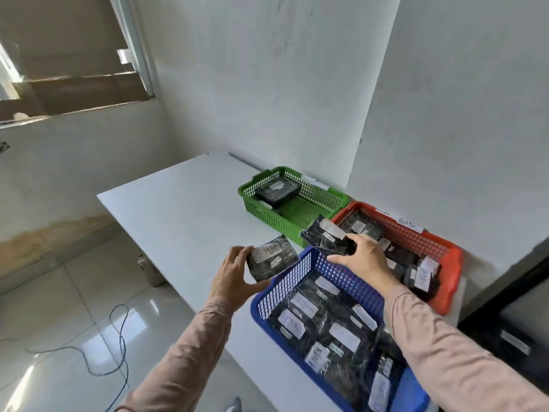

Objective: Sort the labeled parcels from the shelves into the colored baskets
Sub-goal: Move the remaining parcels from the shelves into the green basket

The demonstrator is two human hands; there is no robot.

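At the far left a window [74, 63], partly covered with brown cardboard, was seen in the white wall. Below it, a thin cable [120, 333] was lying in loops on the glossy floor. A white table [178, 203] was placed in the corner of the room.

Above the near part of the table the left hand [230, 278] was raised. A black wrapped RETURN parcel [271, 258], so named after the word on its white label, was gripped in it between the thumb and the curled fingers. It was held in the air just beside the left wall of the blue basket [285, 283], outside it.

Further back the green basket [267, 215] was standing, with a single parcel [277, 190] inside at its far left end. A second parcel [323, 237], tilted, its labels not readable, was gripped at its near edge by the right hand [361, 257] above the far corner of the blue basket.

The blue basket was filled with many black parcels [326, 328], some marked RETURN. Just beside it, the red basket [454, 263] was also loaded with labelled packets [416, 272]. Both arms were covered by pale pink sleeves. A dark piece of furniture [520, 307] was partly seen at the right edge.
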